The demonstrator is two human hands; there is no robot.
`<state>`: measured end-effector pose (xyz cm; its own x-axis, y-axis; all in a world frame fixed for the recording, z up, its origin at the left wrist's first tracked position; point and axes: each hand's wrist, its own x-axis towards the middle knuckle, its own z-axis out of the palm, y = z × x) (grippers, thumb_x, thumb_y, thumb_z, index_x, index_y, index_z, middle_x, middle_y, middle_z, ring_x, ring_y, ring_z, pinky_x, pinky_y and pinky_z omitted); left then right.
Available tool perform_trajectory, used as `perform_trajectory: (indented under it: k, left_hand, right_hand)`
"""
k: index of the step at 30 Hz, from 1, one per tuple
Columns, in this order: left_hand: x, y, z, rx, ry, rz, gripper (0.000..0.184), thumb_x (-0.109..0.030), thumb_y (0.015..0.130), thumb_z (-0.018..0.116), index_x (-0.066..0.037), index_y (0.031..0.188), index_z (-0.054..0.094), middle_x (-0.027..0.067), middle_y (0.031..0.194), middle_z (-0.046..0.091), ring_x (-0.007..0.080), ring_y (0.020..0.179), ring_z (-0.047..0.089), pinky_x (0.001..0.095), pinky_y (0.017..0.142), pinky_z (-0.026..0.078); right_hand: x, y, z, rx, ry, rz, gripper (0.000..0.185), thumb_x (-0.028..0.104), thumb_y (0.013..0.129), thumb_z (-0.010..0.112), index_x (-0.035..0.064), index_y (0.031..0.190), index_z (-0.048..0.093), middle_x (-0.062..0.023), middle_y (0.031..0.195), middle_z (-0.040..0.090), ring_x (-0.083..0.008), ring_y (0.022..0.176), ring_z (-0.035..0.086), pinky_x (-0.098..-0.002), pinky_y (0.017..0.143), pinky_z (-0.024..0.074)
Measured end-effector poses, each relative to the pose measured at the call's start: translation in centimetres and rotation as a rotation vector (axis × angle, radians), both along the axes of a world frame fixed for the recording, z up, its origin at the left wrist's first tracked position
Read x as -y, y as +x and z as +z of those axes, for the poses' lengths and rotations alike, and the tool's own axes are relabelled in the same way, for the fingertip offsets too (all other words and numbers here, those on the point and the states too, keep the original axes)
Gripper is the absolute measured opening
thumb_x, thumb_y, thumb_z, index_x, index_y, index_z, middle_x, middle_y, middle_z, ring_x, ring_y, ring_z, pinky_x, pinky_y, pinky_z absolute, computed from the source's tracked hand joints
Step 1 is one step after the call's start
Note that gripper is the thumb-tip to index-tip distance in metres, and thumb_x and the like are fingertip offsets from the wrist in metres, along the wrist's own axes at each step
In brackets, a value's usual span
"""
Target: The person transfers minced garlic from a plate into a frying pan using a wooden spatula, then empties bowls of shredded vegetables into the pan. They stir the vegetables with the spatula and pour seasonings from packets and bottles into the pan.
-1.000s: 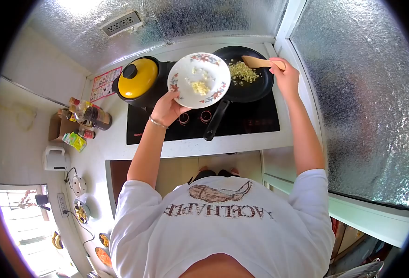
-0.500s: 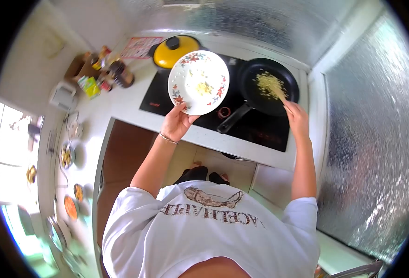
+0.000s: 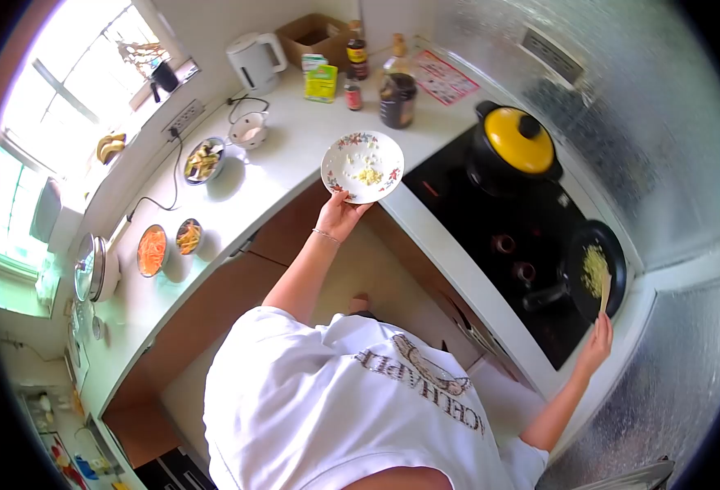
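My left hand grips the near rim of a white plate with a floral border, held level by the counter corner. A small heap of pale yellow minced pieces lies on it, with a few bits scattered around. On the right, my right hand is closed around the handle of a wooden spatula. The spatula's far end rests among chopped pale pieces in a black frying pan on the cooktop. What the pieces are I cannot make out.
A black pot with a yellow lid stands on the black cooktop. Along the counter are a dark jar, sauce bottles, a white kettle, a cardboard box, and bowls including one of orange shreds.
My view has turned left, bringing the counter and bowls into fuller sight. The plate has moved left, away from above the cooktop. My right hand keeps the spatula in the pan.
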<state>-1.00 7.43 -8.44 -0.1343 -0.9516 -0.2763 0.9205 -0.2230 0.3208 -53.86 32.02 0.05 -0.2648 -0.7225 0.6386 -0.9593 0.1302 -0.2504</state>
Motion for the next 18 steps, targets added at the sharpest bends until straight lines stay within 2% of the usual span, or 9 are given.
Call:
perform_trajectory:
  k: [3,5,7,8,9,11,12,16,18]
  left_hand:
    - [4.4,6.8,-3.5,0.027,0.068,0.047,0.038,-0.002,0.09,0.033,-0.001,0.128,0.026,0.0181,0.132,0.033,0.0347,0.123,0.035,0.0517,0.101,0.035]
    - [6.9,9.8,-3.8,0.087,0.084,0.097,0.034,0.001,0.089,0.032,0.001,0.123,0.029,0.0194,0.127,0.039,0.0366,0.119,0.04,0.0537,0.097,0.038]
    - [10.0,12.5,-5.2,0.141,0.106,0.135,0.031,0.001,0.09,0.032,0.003,0.121,0.03,0.0207,0.122,0.041,0.037,0.113,0.045,0.052,0.095,0.042]
    - [11.4,13.7,-5.9,0.134,0.114,0.149,0.031,0.001,0.09,0.032,0.003,0.121,0.03,0.0207,0.122,0.041,0.037,0.113,0.045,0.052,0.095,0.042]
    - [12.6,14.6,-6.5,0.165,0.122,0.135,0.031,0.0,0.091,0.032,0.004,0.121,0.029,0.0209,0.121,0.042,0.0367,0.111,0.047,0.0509,0.094,0.043]
    - [14.8,16.2,-7.6,0.192,0.142,0.119,0.03,0.0,0.091,0.032,0.005,0.12,0.029,0.0212,0.119,0.043,0.0363,0.108,0.05,0.0498,0.093,0.045]
    - [15.8,16.6,-8.2,0.183,0.191,0.122,0.029,-0.001,0.091,0.032,0.004,0.12,0.03,0.0211,0.118,0.044,0.0359,0.107,0.05,0.0492,0.092,0.045]
    - [17.7,17.2,-9.8,0.228,0.258,0.107,0.028,-0.004,0.093,0.031,0.002,0.12,0.034,0.019,0.116,0.047,0.0343,0.104,0.052,0.0468,0.089,0.048]
    - [17.8,17.6,-9.8,0.233,0.295,0.103,0.028,-0.004,0.093,0.031,0.002,0.12,0.034,0.0182,0.115,0.048,0.0337,0.103,0.053,0.0463,0.088,0.048]
  right_hand:
    - [1.2,1.1,-0.6,0.11,-0.09,-0.063,0.018,0.001,0.086,0.051,-0.0026,0.101,0.061,-0.014,0.102,0.061,-0.0248,0.088,0.06,-0.0328,0.077,0.0485]
    - [1.9,2.0,-0.6,0.424,-0.212,-0.171,0.021,0.002,0.087,0.05,-0.0048,0.105,0.058,-0.0131,0.106,0.06,-0.0224,0.091,0.06,-0.0309,0.08,0.0488]
    - [3.0,4.8,1.0,0.539,-0.286,-0.189,0.025,0.004,0.087,0.05,-0.0055,0.11,0.055,-0.0147,0.109,0.058,-0.0238,0.093,0.059,-0.0304,0.084,0.0484]
    - [3.5,5.2,0.7,0.646,-0.36,-0.164,0.028,0.006,0.088,0.05,-0.008,0.112,0.052,-0.0186,0.112,0.055,-0.0276,0.098,0.057,-0.0326,0.089,0.0467]
    - [4.0,5.7,0.2,0.643,-0.35,-0.154,0.028,0.006,0.088,0.05,-0.008,0.112,0.052,-0.0186,0.112,0.055,-0.0276,0.098,0.057,-0.0326,0.089,0.0467]
    - [5.0,6.9,-0.3,0.906,-0.628,-0.133,0.03,0.007,0.087,0.051,-0.0105,0.112,0.05,-0.0213,0.115,0.052,-0.0306,0.102,0.055,-0.035,0.092,0.045]
    - [5.3,7.6,-0.4,0.944,-0.644,-0.131,0.033,0.006,0.087,0.051,-0.0122,0.114,0.046,-0.0243,0.116,0.049,-0.0335,0.105,0.052,-0.0363,0.095,0.0432]
    - [5.4,9.0,-0.9,1.029,-0.714,-0.213,0.034,0.005,0.085,0.051,-0.0119,0.114,0.045,-0.0264,0.116,0.049,-0.0349,0.107,0.051,-0.0368,0.096,0.0424]
    - [4.3,7.6,-2.0,1.07,-0.692,-0.127,0.035,0.004,0.083,0.051,-0.0113,0.114,0.043,-0.0281,0.114,0.049,-0.0361,0.108,0.051,-0.0379,0.097,0.0407]
